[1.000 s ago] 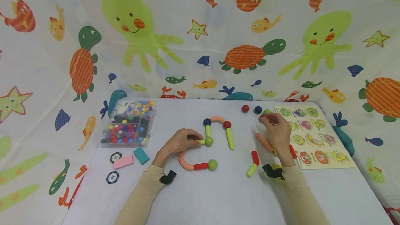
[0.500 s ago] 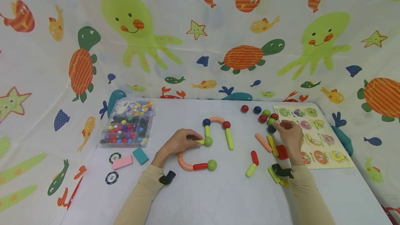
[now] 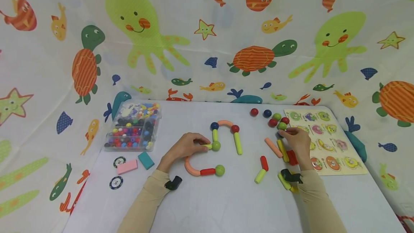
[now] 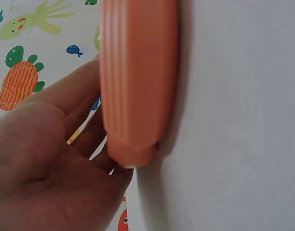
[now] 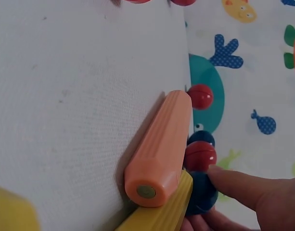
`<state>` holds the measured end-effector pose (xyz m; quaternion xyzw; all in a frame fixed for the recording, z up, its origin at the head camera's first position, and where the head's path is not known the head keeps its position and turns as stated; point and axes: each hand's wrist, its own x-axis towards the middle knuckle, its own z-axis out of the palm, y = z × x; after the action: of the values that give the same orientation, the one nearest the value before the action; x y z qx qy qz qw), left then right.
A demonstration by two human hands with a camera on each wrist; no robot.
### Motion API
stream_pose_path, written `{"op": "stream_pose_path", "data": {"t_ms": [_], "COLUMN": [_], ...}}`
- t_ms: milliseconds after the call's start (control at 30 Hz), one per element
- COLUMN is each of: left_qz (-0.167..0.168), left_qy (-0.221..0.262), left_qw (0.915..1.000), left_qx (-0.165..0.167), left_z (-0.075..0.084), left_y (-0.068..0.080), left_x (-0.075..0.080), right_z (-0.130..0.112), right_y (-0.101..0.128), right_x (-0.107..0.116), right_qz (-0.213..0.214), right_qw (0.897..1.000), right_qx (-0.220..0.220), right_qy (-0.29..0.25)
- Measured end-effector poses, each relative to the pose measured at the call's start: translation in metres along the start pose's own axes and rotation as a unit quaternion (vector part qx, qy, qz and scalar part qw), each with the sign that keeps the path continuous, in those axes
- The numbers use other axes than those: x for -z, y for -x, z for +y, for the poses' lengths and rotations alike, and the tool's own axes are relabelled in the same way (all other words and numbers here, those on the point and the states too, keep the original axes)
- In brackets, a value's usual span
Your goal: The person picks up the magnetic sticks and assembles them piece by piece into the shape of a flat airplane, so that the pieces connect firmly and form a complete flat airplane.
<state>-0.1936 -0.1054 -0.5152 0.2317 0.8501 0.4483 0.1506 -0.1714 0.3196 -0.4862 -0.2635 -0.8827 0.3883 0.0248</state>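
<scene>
My left hand (image 3: 189, 146) grips a short light green stick (image 3: 208, 146), whose end meets a green ball (image 3: 216, 146). That ball joins an upright green stick, a dark blue ball (image 3: 214, 126), a peach arch (image 3: 225, 122), a red ball (image 3: 235, 128) and another green stick (image 3: 238, 143). Beside the left hand lie a curved peach piece (image 3: 191, 168), a red stick (image 3: 207, 172) and a second green ball (image 3: 220, 170). At the right, my right hand (image 3: 298, 141) pinches a loose dark blue ball (image 5: 202, 193), mostly covered by the fingers in the head view.
Several loose balls (image 3: 273, 122) sit beyond the right hand. Near its wrist lie a peach stick (image 3: 273, 147), a yellow stick (image 3: 283, 150) and red pieces (image 3: 292, 158). A fruit puzzle board (image 3: 347, 154) is far right; a bead box (image 3: 129, 149) and blocks (image 3: 146, 160) are left.
My right hand has let go of a red ball among the loose balls and moved right and slightly nearer, taking hold of the dark blue ball. The left hand has stayed in place.
</scene>
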Motion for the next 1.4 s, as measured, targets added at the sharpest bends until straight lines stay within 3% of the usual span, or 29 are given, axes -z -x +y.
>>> {"op": "stream_pose_path", "data": {"t_ms": [633, 833, 967, 1067, 1400], "left_qz": [-0.003, 0.017, 0.037, 0.034, -0.038], "left_qy": [0.001, 0.01, 0.022, 0.032, 0.056], "left_qw": [1.0, 0.9998, 0.999, 0.9989, 0.9977], "left_qx": [-0.001, 0.01, 0.015, 0.006, -0.003], "left_z": [-0.001, 0.004, 0.015, 0.028, 0.062], "left_y": [0.0, -0.001, -0.005, -0.011, -0.045], "left_x": [0.0, 0.004, 0.007, 0.007, -0.007], "right_z": [0.002, -0.006, -0.013, -0.019, -0.043], "right_y": [0.002, 0.01, 0.015, 0.019, 0.042], "right_x": [0.0, 0.005, 0.006, 0.006, 0.001], "right_qz": [-0.011, 0.002, 0.018, 0.032, 0.047], "right_qw": [1.0, 0.999, 0.998, 0.997, 0.988], "right_qx": [0.001, 0.027, 0.047, 0.06, 0.12], "right_qy": [-0.004, -0.026, -0.039, -0.048, -0.079]}}
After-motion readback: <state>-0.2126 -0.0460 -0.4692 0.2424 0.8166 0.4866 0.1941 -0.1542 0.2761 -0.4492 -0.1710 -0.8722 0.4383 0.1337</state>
